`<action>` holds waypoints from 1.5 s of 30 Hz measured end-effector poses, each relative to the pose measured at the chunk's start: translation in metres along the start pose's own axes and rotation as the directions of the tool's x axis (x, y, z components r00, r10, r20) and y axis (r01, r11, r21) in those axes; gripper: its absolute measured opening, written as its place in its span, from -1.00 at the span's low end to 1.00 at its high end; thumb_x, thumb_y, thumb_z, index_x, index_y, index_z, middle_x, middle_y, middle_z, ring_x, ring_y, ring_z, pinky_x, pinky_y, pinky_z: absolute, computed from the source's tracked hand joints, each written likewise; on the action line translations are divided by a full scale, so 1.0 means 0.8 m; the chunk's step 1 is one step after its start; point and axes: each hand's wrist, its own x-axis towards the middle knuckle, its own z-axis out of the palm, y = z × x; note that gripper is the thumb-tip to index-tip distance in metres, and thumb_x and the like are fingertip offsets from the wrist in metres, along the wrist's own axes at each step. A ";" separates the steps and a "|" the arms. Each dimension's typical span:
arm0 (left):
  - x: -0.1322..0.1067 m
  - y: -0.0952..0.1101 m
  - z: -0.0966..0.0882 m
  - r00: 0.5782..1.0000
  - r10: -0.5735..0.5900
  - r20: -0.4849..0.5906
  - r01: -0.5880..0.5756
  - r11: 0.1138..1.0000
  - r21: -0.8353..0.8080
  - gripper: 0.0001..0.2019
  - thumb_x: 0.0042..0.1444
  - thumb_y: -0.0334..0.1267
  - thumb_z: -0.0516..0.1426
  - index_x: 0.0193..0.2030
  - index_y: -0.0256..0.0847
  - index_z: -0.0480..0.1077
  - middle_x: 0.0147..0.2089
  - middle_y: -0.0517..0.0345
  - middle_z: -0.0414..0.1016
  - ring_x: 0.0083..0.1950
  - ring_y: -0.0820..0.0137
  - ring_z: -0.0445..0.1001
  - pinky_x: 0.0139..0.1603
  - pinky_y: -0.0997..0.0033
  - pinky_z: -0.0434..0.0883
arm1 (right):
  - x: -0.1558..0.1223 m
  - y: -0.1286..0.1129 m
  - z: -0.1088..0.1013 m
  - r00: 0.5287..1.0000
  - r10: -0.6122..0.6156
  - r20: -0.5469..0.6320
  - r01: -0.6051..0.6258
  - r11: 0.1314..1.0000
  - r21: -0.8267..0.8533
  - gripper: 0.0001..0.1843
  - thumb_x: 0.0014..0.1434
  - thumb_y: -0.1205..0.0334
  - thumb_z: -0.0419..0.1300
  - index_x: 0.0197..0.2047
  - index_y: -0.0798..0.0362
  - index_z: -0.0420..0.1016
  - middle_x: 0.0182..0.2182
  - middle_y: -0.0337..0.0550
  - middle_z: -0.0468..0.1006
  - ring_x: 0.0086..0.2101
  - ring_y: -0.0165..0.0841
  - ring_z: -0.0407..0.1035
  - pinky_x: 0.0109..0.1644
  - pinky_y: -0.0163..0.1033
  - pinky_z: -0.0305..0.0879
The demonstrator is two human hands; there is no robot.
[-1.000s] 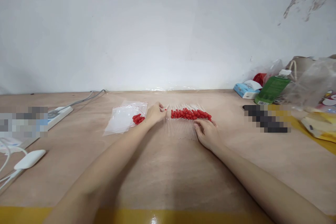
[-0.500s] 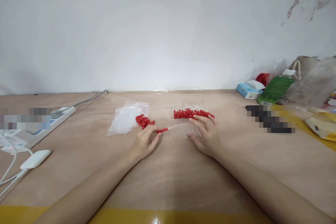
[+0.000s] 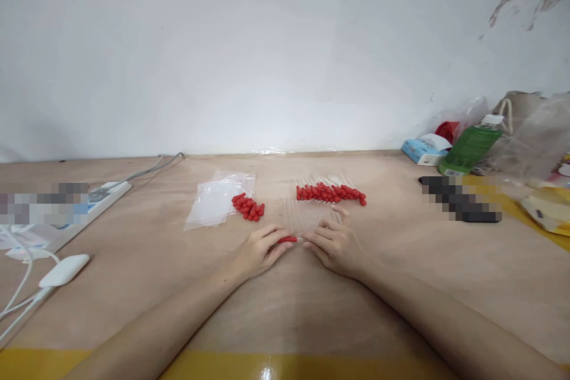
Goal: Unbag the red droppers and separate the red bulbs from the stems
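Your left hand (image 3: 262, 249) has its grip clamped on 1 slim, glossy red piece with a pale stem (image 3: 287, 240), held roughly level between the back edge and yellow-banded front edge of the brown, wood-grained counter (image 3: 267, 320). Your right hand (image 3: 336, 244) has its fingertips at the stem; whether that grip is clamped, I cannot tell. Just beyond lies a row of thin, clear tubes (image 3: 305, 217); nearer the back edge, a line of red-headed pale sticks (image 3: 329, 192). Left of these, a heap of bulbous red pieces (image 3: 248, 208) adjoins flat, translucent plastic bags (image 3: 211, 199).
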 end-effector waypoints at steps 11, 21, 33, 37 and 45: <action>-0.001 0.002 -0.005 0.986 0.044 0.161 -0.053 0.997 0.054 -0.78 0.22 -0.32 -0.06 -0.31 -0.26 0.38 -0.44 0.11 0.38 -0.38 0.42 0.28 -0.31 0.41 0.25 | -0.003 -0.001 -0.004 0.998 -0.061 -0.002 0.061 0.997 0.044 -0.81 0.16 0.24 0.07 -0.43 0.00 0.46 -0.65 -0.37 0.42 -0.46 -0.48 0.20 0.07 -0.07 -0.20; -0.010 -0.001 -0.005 0.987 0.015 0.157 -0.013 1.000 -0.015 -0.81 0.20 -0.34 -0.05 -0.31 -0.25 0.37 -0.43 0.10 0.36 -0.36 0.40 0.27 -0.31 0.42 0.26 | -0.008 0.000 -0.008 0.997 -0.075 0.035 0.073 0.996 0.054 -0.74 0.17 0.25 0.03 -0.51 0.04 0.41 -0.66 -0.35 0.38 -0.47 -0.48 0.18 0.06 -0.07 -0.19; -0.010 -0.004 -0.018 0.973 -0.228 -0.045 0.226 0.973 -0.041 -0.74 0.18 -0.33 -0.03 -0.02 -0.19 0.35 -0.16 0.04 0.32 -0.13 0.38 0.35 -0.09 0.34 0.34 | -0.007 0.014 0.000 0.996 0.091 -0.020 -0.091 0.996 -0.015 -0.75 0.13 0.34 0.02 -0.14 0.02 0.43 -0.52 -0.27 0.47 -0.40 -0.42 0.25 0.05 -0.08 -0.11; 0.011 -0.031 -0.049 0.919 -0.367 -0.146 0.360 0.930 -0.068 -0.72 0.17 -0.30 -0.05 -0.05 -0.19 0.39 -0.23 0.08 0.33 -0.16 0.38 0.37 -0.13 0.33 0.35 | 0.003 0.014 0.000 0.971 0.200 -0.131 -0.203 0.979 -0.012 -0.83 0.12 0.32 0.04 -0.29 0.04 0.46 -0.58 -0.29 0.45 -0.44 -0.44 0.26 0.04 -0.12 -0.08; 0.056 -0.132 -0.104 0.672 -0.698 -0.248 0.689 0.712 -0.137 -0.66 -0.12 -0.13 0.15 -0.19 -0.25 0.36 -0.33 0.14 0.41 -0.36 0.42 0.38 -0.32 0.43 0.34 | 0.060 0.012 0.029 0.962 0.213 -0.169 -0.241 0.956 -0.166 -0.80 0.13 0.30 0.04 -0.36 -0.01 0.50 -0.52 -0.27 0.51 -0.40 -0.42 0.25 0.07 -0.04 -0.20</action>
